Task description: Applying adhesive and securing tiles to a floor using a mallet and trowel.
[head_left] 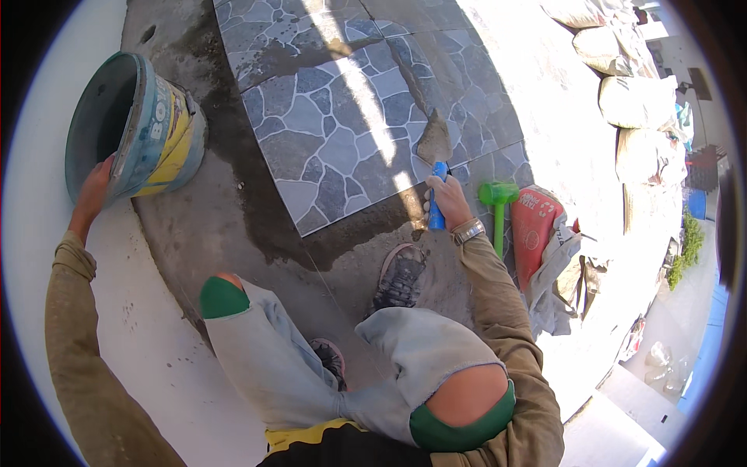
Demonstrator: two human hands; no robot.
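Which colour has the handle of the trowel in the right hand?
The trowel handle is blue, seen in the head view, the only one here.

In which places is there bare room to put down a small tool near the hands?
Bare room shows on the patterned tiles, left of the trowel, and on the concrete floor between the bucket and the left knee. It is crowded to the right of the right hand, where the green mallet and red bag sit close together.
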